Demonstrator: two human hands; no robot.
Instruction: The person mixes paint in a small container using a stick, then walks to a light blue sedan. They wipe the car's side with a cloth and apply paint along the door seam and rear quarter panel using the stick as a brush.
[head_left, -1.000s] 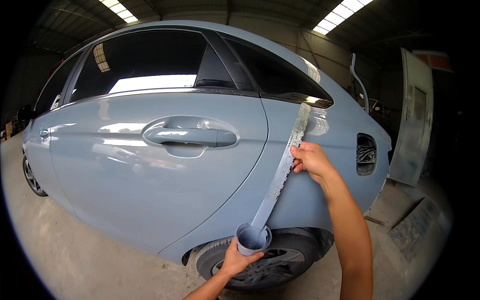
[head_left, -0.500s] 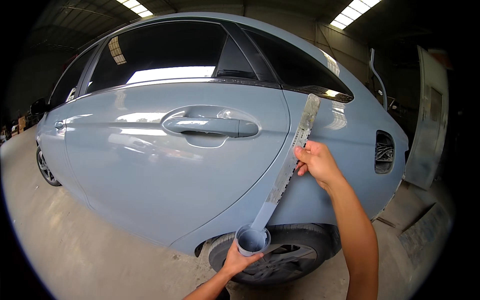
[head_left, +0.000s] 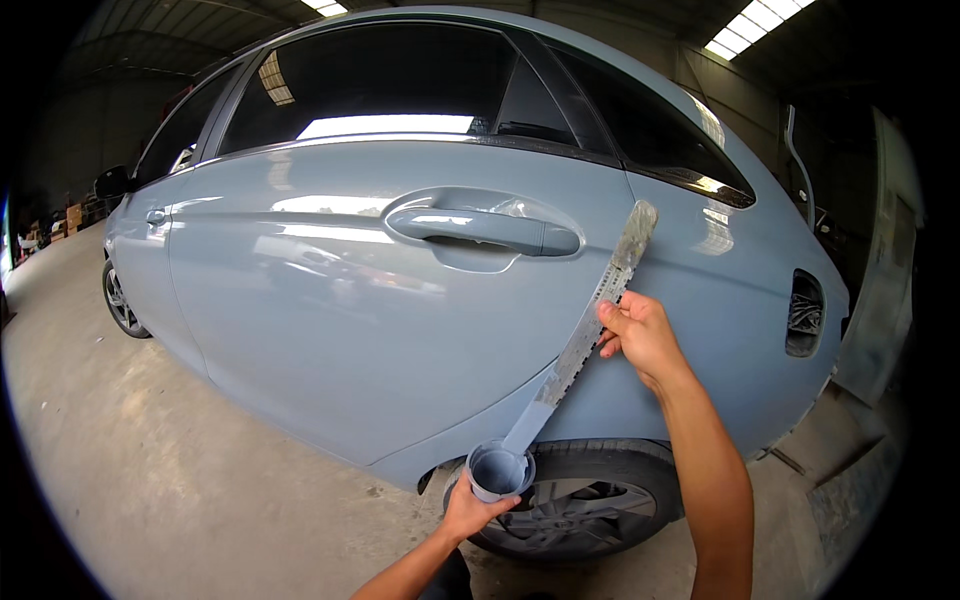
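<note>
My left hand (head_left: 474, 513) is wrapped round a small cup (head_left: 499, 492) of blue-grey paint, held low in front of the rear wheel. With thumb and fingers, my right hand (head_left: 640, 335) grips a long flat mixing stick (head_left: 578, 352) about halfway along. The stick is ruler-marked, with worn, stained upper parts. It leans down and to the left, its paint-coated lower end inside the cup. That lower tip is hidden within the cup. Just beyond both hands stands a light blue-grey car (head_left: 330, 320), its side facing me.
The rear tyre and wheel (head_left: 580, 505) sit right behind the cup. Above are the door handle (head_left: 480, 230) and dark side windows (head_left: 370, 85). An uncovered fuel-filler recess (head_left: 804, 313) is at the right. A grey panel (head_left: 885, 270) stands beyond the car's rear.
The view has shifted, so the car appears farther right and tilted. Both hands keep their hold on the cup and the mixing stick, which stay almost in place relative to each other.
</note>
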